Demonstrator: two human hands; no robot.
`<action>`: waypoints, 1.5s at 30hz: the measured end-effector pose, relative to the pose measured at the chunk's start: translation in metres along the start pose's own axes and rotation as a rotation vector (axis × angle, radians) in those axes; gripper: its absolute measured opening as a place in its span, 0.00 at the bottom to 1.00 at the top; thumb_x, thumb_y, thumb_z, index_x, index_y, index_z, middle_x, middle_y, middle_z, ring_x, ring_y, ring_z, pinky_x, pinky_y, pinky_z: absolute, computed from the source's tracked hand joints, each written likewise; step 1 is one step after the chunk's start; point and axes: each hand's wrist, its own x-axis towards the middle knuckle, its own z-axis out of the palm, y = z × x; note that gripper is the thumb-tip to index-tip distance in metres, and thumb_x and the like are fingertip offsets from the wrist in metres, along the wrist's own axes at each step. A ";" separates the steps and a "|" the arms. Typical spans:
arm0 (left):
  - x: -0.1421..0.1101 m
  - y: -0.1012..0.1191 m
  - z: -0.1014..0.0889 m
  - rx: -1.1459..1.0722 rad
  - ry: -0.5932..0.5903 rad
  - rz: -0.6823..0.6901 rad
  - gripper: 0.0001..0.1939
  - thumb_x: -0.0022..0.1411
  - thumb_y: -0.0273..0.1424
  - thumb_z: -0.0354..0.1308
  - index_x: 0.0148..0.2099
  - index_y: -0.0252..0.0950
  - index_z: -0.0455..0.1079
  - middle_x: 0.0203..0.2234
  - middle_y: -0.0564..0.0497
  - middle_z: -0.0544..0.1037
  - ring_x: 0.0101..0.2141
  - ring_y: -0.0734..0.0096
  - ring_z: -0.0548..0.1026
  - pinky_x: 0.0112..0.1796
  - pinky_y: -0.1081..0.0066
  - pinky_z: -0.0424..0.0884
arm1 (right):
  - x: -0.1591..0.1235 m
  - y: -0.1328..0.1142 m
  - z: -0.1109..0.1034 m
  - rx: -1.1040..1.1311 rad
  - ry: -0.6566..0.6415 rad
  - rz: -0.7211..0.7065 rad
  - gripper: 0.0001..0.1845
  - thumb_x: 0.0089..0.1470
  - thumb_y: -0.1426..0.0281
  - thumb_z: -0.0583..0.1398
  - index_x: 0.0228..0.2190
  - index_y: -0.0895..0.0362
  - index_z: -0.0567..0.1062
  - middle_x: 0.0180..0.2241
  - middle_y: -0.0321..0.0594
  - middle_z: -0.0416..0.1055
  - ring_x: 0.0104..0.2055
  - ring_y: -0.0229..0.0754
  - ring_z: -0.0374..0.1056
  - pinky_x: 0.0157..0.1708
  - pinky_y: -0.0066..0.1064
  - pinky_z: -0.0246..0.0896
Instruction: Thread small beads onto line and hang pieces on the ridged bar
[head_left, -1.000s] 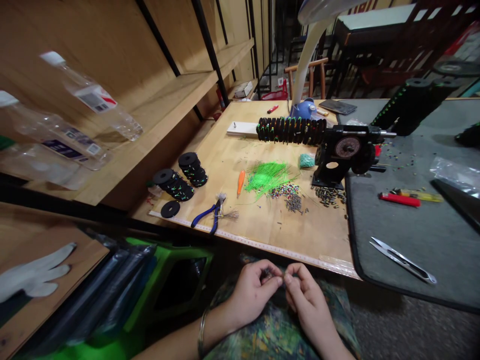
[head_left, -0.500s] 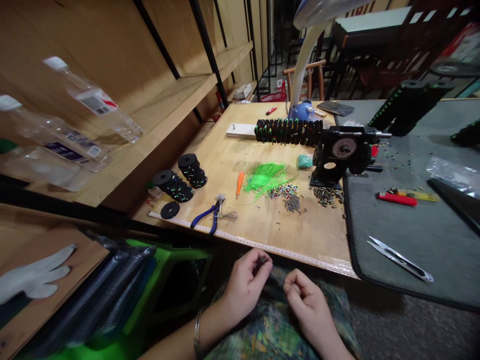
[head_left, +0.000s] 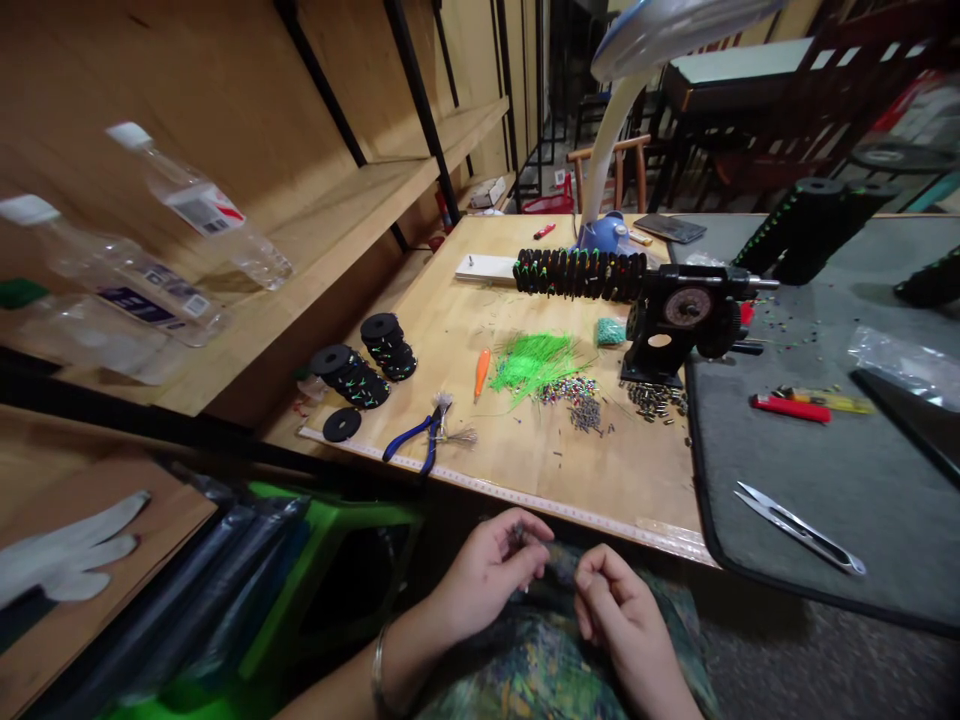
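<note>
My left hand (head_left: 491,562), a bracelet at its wrist, is above my lap with the fingers curled. A small greyish thing shows inside them, too fine to name. Close by on the right, my right hand (head_left: 616,605) has thumb and forefinger pinched together; whatever they grip is too thin to make out. On the table past my hands are grey bits (head_left: 585,415), coloured beads (head_left: 570,388) and a heap of bright green strands (head_left: 534,360). Blue-handled pliers (head_left: 409,438) lie with a bundle of thin strands (head_left: 457,435), near an orange-handled tool (head_left: 481,374).
A black winding machine (head_left: 667,325) carries a row of black spools (head_left: 581,272). Stacked spools (head_left: 388,345) stand at left. Metal snips (head_left: 799,527) and a red cutter (head_left: 790,408) lie on the grey mat (head_left: 727,460). A measuring tape (head_left: 517,492) runs along the front edge.
My left hand has loosened a little, its fingers reaching further to the right. My right hand has shifted slightly right and down. The view has tilted slightly; the table things stay put.
</note>
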 end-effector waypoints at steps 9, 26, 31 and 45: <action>0.005 -0.005 0.007 0.073 -0.017 0.068 0.10 0.57 0.35 0.60 0.30 0.31 0.70 0.22 0.54 0.70 0.23 0.76 0.65 0.26 0.76 0.62 | -0.003 -0.014 -0.002 -0.151 -0.065 -0.102 0.17 0.57 0.54 0.58 0.28 0.55 0.70 0.18 0.34 0.69 0.21 0.38 0.63 0.23 0.27 0.57; -0.002 0.003 0.011 0.552 0.127 0.304 0.08 0.59 0.27 0.55 0.30 0.33 0.73 0.23 0.50 0.76 0.26 0.72 0.71 0.29 0.75 0.63 | 0.008 -0.016 -0.003 -0.290 -0.149 -0.087 0.18 0.58 0.54 0.56 0.38 0.57 0.70 0.19 0.31 0.66 0.21 0.36 0.61 0.22 0.26 0.56; 0.000 -0.003 0.011 0.467 0.115 0.206 0.07 0.59 0.28 0.56 0.31 0.33 0.72 0.23 0.51 0.74 0.26 0.72 0.70 0.28 0.75 0.63 | 0.012 -0.014 -0.005 -0.399 -0.126 -0.122 0.16 0.56 0.57 0.57 0.27 0.57 0.69 0.15 0.26 0.56 0.17 0.32 0.52 0.19 0.25 0.46; 0.002 -0.015 0.008 -0.065 0.016 -0.117 0.14 0.54 0.37 0.61 0.33 0.34 0.62 0.22 0.53 0.73 0.21 0.75 0.73 0.22 0.75 0.67 | 0.012 -0.013 -0.004 -0.085 0.046 0.095 0.29 0.38 0.42 0.63 0.23 0.55 0.69 0.10 0.21 0.48 0.11 0.28 0.41 0.11 0.22 0.32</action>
